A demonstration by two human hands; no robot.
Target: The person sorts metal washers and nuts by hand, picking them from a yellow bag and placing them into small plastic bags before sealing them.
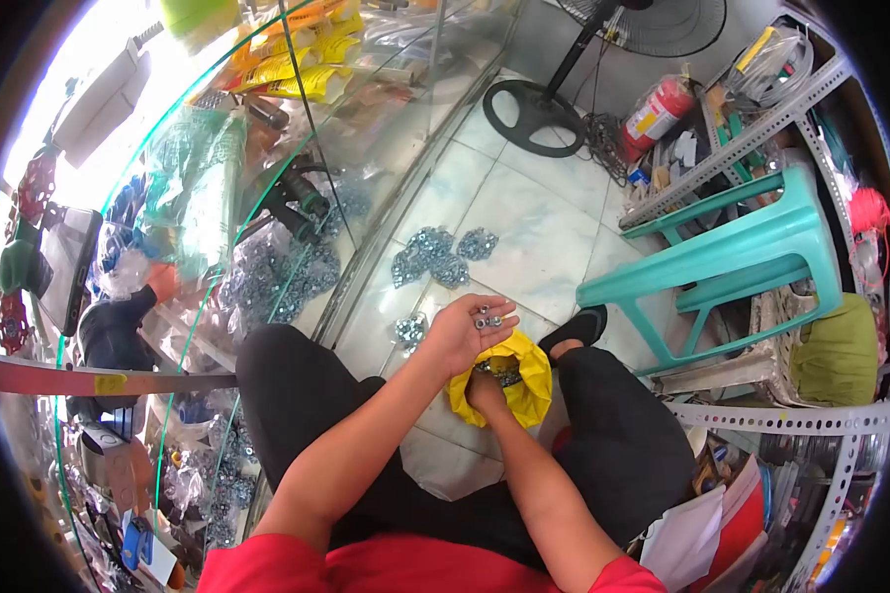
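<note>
My left hand is palm up above the yellow bag, with several small metal nuts resting on its fingers. The yellow plastic bag stands open on the floor between my legs, with shiny metal hardware inside. My right hand reaches into the bag's mouth, and its fingers are hidden there. Clear plastic packets of metal nuts lie on the tiles beyond my hands. A smaller packet lies left of my left hand.
A glass display case full of bagged goods stands on the left. On the right are a green plastic stool, a metal shelf and a red fire extinguisher. A black fan base stands farther back on the tiled floor.
</note>
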